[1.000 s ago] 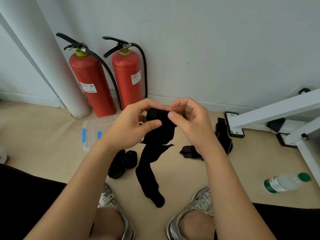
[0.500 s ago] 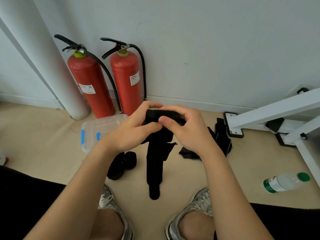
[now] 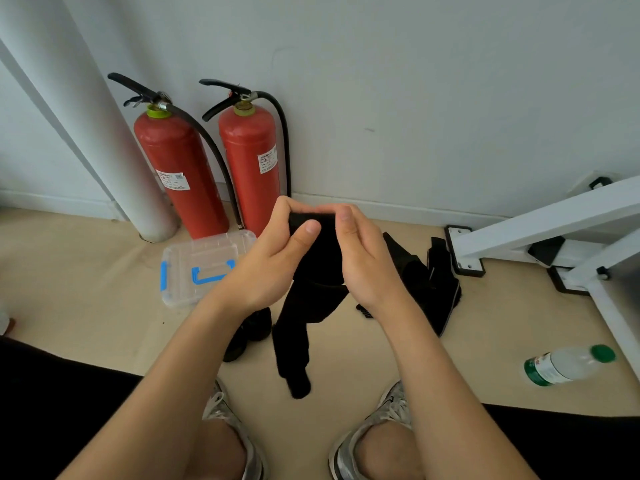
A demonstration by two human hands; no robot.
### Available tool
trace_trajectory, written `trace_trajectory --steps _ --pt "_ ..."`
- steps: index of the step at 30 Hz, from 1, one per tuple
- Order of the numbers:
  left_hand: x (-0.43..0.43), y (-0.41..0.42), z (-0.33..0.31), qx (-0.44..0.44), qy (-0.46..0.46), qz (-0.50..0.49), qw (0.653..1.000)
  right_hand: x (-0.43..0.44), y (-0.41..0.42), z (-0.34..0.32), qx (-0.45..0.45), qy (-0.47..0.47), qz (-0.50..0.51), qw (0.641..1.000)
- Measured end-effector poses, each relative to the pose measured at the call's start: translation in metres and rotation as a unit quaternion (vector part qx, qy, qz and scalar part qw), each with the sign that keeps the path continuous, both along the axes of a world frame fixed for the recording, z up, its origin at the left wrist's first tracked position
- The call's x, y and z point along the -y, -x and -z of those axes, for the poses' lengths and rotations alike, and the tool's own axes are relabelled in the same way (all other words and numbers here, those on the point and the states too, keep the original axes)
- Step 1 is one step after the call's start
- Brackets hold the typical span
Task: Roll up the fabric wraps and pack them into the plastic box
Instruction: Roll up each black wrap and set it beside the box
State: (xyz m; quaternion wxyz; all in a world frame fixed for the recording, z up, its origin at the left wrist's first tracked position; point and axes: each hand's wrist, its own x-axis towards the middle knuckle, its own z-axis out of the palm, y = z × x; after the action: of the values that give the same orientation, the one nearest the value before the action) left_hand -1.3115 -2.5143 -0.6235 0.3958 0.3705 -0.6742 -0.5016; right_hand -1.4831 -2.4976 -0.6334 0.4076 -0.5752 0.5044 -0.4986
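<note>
1. One black fabric wrap [image 3: 311, 292] is in my hands, held up above the floor in front of me. Its top end is wound into a tight roll between the fingers and the loose tail hangs down between my shoes. I cannot tell whether the tip touches the floor.
2. My left hand [image 3: 273, 265] pinches the roll's left end, thumb on the front. My right hand [image 3: 367, 265] curls round the right side, fingers over the top. So both are closed on the wrap.
3. I judge the step as rolling, partway through, with a good length of tail left to wind. The next move calls for turning the roll on while keeping the tail taut and square, so the layers do not slide sideways.
4. What look like rolled wraps [image 3: 249, 334] lie on the floor just under my left wrist. A heap of loose wraps [image 3: 433, 285] sits to the right. The plastic box [image 3: 194, 268] — clear, with blue handle and latch — stands to the left with its lid apparently on, so it would need opening before anything is packed.
5. Writing: two fire extinguishers [image 3: 180, 174] against the wall carry white stickers, but the print is too small to read. A water bottle [image 3: 568, 365] lying at the right has a green label — also unreadable. I see no brand on the wrap.
</note>
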Motion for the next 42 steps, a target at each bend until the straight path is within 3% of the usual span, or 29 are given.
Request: trace_trajectory --steps 3,6,13,18,23,29,35,42 --pt "0.002 -0.004 -0.004 0.003 -0.015 0.053 0.998 0.001 0.003 0.001 0.062 -0.042 0.005 0.997" --pt "0.003 -0.006 -0.004 -0.008 -0.047 0.055 0.997 0.002 0.017 -0.001 0.047 -0.074 -0.014 0.996" --pt "0.010 -0.007 -0.006 0.083 0.002 0.010 0.996 0.002 0.030 -0.001 -0.004 0.014 -0.034 0.999" --pt "0.011 -0.008 -0.005 0.021 0.003 -0.039 0.999 0.001 0.039 -0.001 0.031 -0.042 -0.097 0.994" --pt "0.011 -0.008 -0.007 -0.007 -0.013 -0.023 1.000 0.003 0.029 0.006 -0.001 -0.057 0.006 0.998" --pt "0.009 -0.008 -0.010 0.013 0.006 -0.004 1.000 0.006 0.021 0.006 0.026 -0.127 -0.018 0.991" --pt "0.010 -0.009 -0.012 -0.030 -0.043 -0.037 0.998 0.003 0.012 0.004 0.057 -0.099 0.029 0.993" --pt "0.009 -0.008 -0.013 0.002 0.007 -0.032 0.999 0.003 -0.001 0.004 0.031 -0.105 0.104 0.989"
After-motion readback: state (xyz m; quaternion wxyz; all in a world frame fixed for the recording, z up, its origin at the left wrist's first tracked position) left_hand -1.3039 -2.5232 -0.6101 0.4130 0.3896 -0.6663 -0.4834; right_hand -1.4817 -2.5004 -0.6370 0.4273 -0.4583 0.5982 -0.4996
